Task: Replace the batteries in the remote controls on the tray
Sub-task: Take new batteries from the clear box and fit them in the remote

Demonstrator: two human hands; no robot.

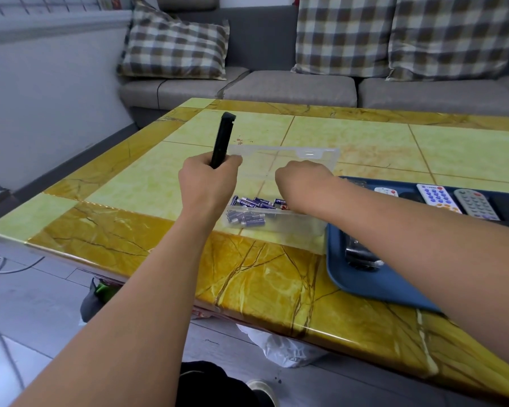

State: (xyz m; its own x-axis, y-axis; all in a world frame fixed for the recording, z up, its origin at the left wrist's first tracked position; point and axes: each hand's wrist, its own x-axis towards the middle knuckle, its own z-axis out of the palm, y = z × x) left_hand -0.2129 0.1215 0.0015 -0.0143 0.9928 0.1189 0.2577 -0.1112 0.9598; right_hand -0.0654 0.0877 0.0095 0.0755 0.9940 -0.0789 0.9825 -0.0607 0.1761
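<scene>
Black remote [222,139] is held upright over the bench in the left hand [207,183], fingers wrapped round it, right hand [301,179] over the battery box [276,218], grip hidden, so I'd check polarity before inserting

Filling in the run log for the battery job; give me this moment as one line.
left hand: grips black remote upright | right hand: over clear box, fingers hidden | batteries: in box | blue tray: holds other remotes

Checked cushions [174,45] on grey sofa [288,86]
</scene>
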